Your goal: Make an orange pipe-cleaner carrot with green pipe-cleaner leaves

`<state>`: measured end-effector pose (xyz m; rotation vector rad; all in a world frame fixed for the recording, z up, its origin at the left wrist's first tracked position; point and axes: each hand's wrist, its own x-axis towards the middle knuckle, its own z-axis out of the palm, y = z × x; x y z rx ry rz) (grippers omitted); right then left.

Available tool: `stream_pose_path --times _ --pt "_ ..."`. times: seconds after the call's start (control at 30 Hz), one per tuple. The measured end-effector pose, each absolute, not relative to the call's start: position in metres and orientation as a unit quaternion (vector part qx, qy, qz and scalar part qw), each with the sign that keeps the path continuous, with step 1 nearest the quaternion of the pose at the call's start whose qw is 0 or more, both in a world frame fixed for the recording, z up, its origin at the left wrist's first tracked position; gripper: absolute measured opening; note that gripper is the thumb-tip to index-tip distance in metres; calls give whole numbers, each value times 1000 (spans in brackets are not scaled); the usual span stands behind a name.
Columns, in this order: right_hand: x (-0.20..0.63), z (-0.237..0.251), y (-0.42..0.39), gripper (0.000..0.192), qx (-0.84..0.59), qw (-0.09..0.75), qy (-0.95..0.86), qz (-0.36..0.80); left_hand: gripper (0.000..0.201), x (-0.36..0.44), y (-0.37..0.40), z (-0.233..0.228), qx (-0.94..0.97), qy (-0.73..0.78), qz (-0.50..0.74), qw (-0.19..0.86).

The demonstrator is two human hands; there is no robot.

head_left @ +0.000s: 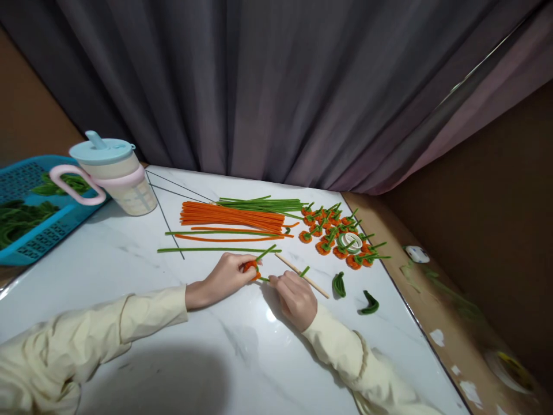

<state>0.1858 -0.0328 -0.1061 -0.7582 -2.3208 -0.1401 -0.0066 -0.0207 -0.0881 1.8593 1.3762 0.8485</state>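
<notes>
My left hand (224, 279) is closed on a small orange pipe-cleaner pumpkin (251, 270) with a green stem sticking up to the right. My right hand (296, 297) pinches a green pipe cleaner (264, 279) that runs to the pumpkin's lower side; its other end shows beyond my knuckles. Just behind my right hand lies a thin wooden stick (317, 284). Farther back are a bundle of orange pipe cleaners (228, 215) and a bundle of green pipe cleaners (263, 204). Single green and orange lengths lie in front of these.
Several finished orange pumpkins (325, 246) cluster at the right, with a white tape roll (351, 242) among them. Two dark green curled pieces (339, 285) lie nearer. At the left stand a lidded tumbler (123, 181) and a blue basket (56, 230) holding green pieces. A curtain (259, 86) hangs behind the table.
</notes>
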Motion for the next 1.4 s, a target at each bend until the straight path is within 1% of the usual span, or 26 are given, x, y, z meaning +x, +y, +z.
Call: stream_pose_path --times 0.13,0.2,0.3,0.37,0.43,0.53,0.63,0.67,0.73,0.8,0.87,0.93,1.07,1.23,1.4 --pt "182 -101 -32 29 -348 358 -853 -150 21 -8 -22 -87 780 453 303 309" --pt "180 -101 -33 28 -344 362 -843 -202 22 -8 -23 -83 804 425 278 310" --pt "178 -101 -35 22 -309 360 -851 -226 28 -8 -26 -75 803 435 254 319" --pt "178 -100 -37 21 -287 359 -861 -218 27 -8 -28 -71 799 438 256 322" --pt "179 -98 -38 22 -275 372 -864 -200 19 -8 -30 -69 801 430 263 323" --pt "180 -94 -41 27 -282 398 -858 -160 16 -8 -30 -69 786 436 279 339" --pt "181 -94 -42 33 -301 406 -855 -117 14 -7 -28 -68 751 460 291 374" --pt "181 -95 -42 33 -307 407 -854 -105 13 -7 -27 -66 736 468 287 396" --pt "182 -97 -40 32 -323 412 -848 -86 12 -8 -25 -59 695 473 255 477" --pt "183 -99 -38 28 -348 420 -835 -75 21 -10 -23 -53 649 449 211 577" --pt "184 -99 -36 23 -373 424 -823 -66 30 -13 -21 -49 627 415 190 631" --pt "184 -99 -34 18 -387 425 -817 -57 32 -14 -19 -51 638 395 191 633" --pt "184 -96 -35 21 -388 417 -820 -57 22 -14 -16 -66 660 393 221 601" --pt "184 -94 -37 29 -351 380 -853 -72 29 -16 -16 -76 611 385 207 660" --pt "183 -98 -36 18 -334 400 -851 -65 25 -17 -15 -77 564 366 227 705"
